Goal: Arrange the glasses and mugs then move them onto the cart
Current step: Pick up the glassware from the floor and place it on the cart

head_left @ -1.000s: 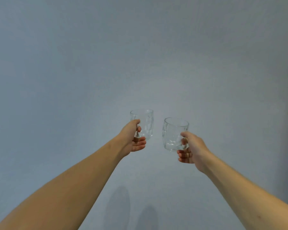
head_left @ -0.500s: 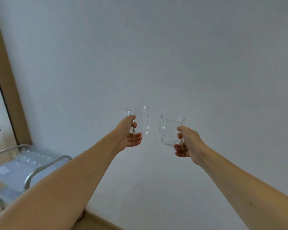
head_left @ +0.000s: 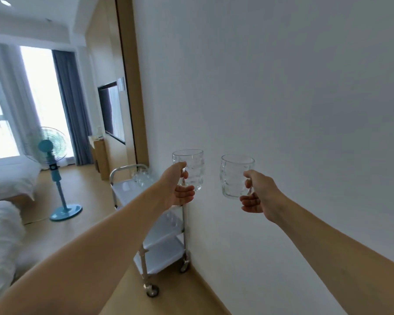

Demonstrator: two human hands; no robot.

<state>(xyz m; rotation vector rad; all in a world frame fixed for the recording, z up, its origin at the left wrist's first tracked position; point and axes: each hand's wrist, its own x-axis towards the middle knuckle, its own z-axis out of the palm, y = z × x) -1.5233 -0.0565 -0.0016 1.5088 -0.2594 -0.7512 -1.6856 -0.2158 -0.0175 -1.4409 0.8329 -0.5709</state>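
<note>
White wall [head_left: 282, 87] fills the right of the head view, and a bedroom opens at left with two beds, a curtained window, a wall-mounted television [head_left: 112, 112] and a blue pedestal fan [head_left: 53, 164] on the wooden floor. Against the wall stands a three-tier wheeled cart [head_left: 159, 244] with a metal frame; clear glassware [head_left: 142, 176] is already grouped on its top shelf, though the individual pieces cannot be told apart. Both arms are extended forward, each carrying one clear, dimpled glass mug. The left hand [head_left: 177, 189] grasps the handle of the left mug [head_left: 190, 169], thumb on top and fingers curled beneath; the right hand [head_left: 258, 194] likewise clasps the handle of the right mug [head_left: 235, 176]. Both mugs are upright, empty as far as can be seen, held apart from one another in mid-air, above and to the right of the cart top.

Step in hand, as judged: transport of two mugs to the cart, the arranging apparently done for this pair. The next move calls for swinging both mugs leftward and down over the top shelf, choosing bare shelf beside the glassware already there, and lowering each onto its base before releasing the handles. Glass striking glass, or the metal rail [head_left: 127, 169], is the evident hazard.
</note>
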